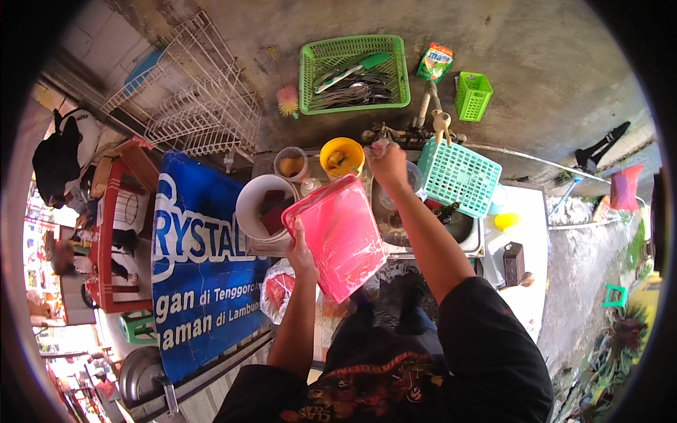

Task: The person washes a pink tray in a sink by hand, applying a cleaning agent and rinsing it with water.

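My left hand grips the left edge of a pink plastic tray, tilted in front of the sink and streaked with white suds. My right hand is beyond the tray's far edge, beside a yellow tub with yellowish contents. Its fingers are curled. Something pale and foamy shows at the fingertips, but I cannot tell whether it is a held scrubber or only suds. Left of the tray, a white bucket contains dark red pieces. A smaller clear tub stands behind it.
A turquoise basket lies upside down over the metal sink. On the back ledge sit a green cutlery basket, a soap pouch and a tap. A wire dish rack and blue banner are left.
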A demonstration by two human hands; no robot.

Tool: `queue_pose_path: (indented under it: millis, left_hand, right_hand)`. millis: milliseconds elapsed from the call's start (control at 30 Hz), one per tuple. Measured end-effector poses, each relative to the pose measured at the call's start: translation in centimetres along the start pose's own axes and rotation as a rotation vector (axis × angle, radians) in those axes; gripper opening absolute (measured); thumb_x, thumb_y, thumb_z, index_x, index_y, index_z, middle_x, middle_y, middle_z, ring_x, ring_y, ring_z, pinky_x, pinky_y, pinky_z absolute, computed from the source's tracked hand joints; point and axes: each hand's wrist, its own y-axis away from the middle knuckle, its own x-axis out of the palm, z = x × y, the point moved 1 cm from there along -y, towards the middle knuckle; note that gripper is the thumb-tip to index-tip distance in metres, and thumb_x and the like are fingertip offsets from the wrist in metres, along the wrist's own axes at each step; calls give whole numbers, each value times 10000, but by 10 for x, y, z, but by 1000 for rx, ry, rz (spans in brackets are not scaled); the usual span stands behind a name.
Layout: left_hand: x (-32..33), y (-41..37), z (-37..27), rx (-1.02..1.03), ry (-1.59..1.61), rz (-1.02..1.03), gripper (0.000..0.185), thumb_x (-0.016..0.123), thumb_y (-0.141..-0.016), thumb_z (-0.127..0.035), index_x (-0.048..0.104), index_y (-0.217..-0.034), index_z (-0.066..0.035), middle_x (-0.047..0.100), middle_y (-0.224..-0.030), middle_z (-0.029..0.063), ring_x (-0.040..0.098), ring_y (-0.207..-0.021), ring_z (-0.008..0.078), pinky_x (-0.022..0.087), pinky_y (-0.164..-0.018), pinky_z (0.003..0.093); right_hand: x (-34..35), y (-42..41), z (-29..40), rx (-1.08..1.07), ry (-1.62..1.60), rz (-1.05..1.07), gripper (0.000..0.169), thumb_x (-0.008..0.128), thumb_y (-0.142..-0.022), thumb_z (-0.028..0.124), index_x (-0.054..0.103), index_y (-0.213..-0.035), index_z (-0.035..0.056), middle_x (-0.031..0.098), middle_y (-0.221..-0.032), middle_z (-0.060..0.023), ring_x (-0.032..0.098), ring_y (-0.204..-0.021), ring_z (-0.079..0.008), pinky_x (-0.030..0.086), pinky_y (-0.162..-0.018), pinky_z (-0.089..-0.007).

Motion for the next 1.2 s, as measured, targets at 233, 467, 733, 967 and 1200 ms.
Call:
queue_pose_path:
  millis: [233,467,733,967,1200]
  left_hand:
    - [80,-3,-64,-58,-461,346,562,712,-847,-582,673,-726,-35,464,-618,-31,402,-595,87,330,-550,304]
    - [143,-27,-59,58,-681,610,695,729,-747,-697,689,-772,-4,600,-675,32,548,-661,136,432,-638,330]
    - [207,-18,-91,-94,-658,672,759,698,-833,-625,615,-1312,-42,631,-1259,83,573,-1158,180,414,-994,324]
    - [241,-40,-62,-342,-631,692,1003,517,-817,-808,279,-1571,-190,295,-1609,38,267,-1472,203,258,-1159,479]
    - [268,-51,-6,-466,-364,713,1041,463,-792,-858,194,-1592,-247,180,-1651,44,195,-1502,245,202,-1171,555]
  right_hand:
    - [-164,-28,40,-152,709,-213,556,794,-777,318,581,-1216,50,635,-1145,-164,590,-1121,-375,519,-899,-458]
    - [-215,-77,-5,-194,702,312,406,745,-774,127,612,-1134,-5,692,-999,-216,659,-972,-407,528,-823,-480]
    - [-236,-116,-28,-552,617,471,556,625,-819,44,623,-1317,291,711,-984,-143,668,-894,-362,531,-785,-471]
    - [-243,-148,-38,-508,506,536,439,640,-898,149,642,-1284,357,720,-965,-122,666,-867,-372,524,-754,-476]
    - [-243,-128,-65,-456,305,392,356,631,-935,257,638,-1286,314,718,-937,-143,673,-838,-373,530,-725,-463]
